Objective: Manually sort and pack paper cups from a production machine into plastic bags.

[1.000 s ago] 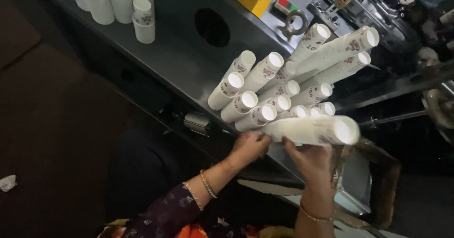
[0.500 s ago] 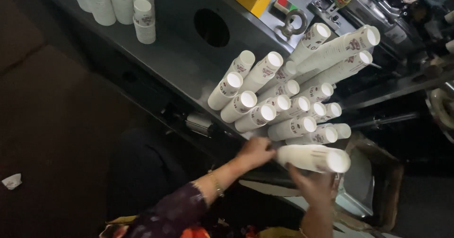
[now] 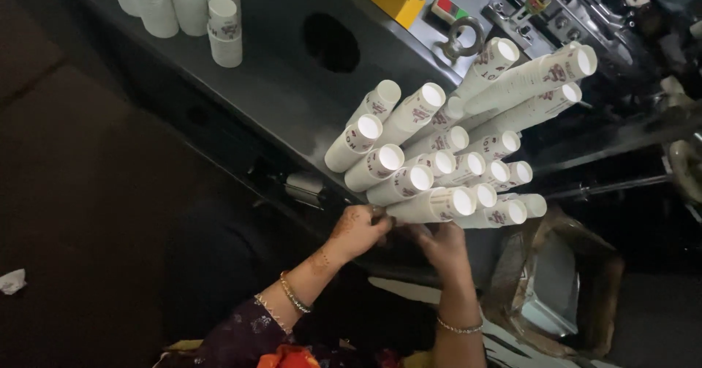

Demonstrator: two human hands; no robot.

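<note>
Cup stack [image 3: 431, 205]: white paper cups nested into a long tube, red print on the sides, lying on its side, open mouth to the right, lowest in front of the pile.
Pile [image 3: 453, 149]: many like stacks, leaning on the dark surface [image 3: 263, 83].
Left hand [image 3: 358, 230]: fingers closed on the stack's near end.
Right hand [image 3: 442, 247]: just beside, under that end; grip hidden, cannot tell.
Upright stacks [image 3: 223, 28]: far left, well apart.

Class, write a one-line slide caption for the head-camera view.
Both hands, left and right, at the near ends of stacked paper cup rolls piled on a dark machine top.
</note>
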